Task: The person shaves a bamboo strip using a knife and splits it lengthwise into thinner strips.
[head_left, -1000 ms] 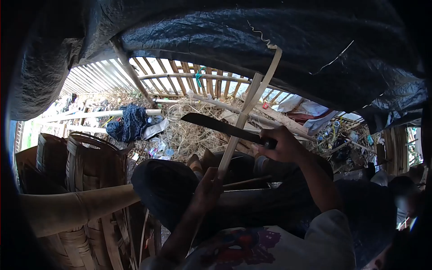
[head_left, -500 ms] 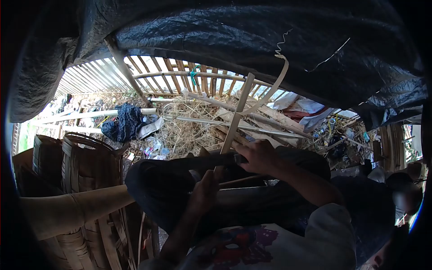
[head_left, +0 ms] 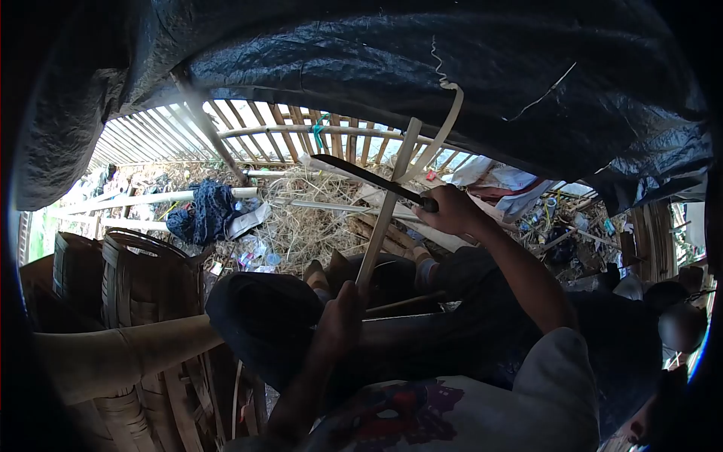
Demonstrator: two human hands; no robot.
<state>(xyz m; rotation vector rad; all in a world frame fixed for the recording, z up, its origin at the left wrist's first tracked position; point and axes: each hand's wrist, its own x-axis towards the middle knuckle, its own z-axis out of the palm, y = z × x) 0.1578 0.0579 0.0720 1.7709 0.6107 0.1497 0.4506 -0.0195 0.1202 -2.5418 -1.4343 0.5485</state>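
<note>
Well, pale strip (head_left: 381,226) w/ curly shaving (head_left: 454,113).

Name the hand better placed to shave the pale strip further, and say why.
Probably the right hand: it grips the knife, whose blade crosses the pale strip near where the thin curl branches off. The left hand is occupied holding the strip's lower end.

Lower end of pale strip (head_left: 385,224) and most of knife handle (head_left: 430,204) out of sight within hands (head_left: 343,315) (head_left: 449,212)
</note>
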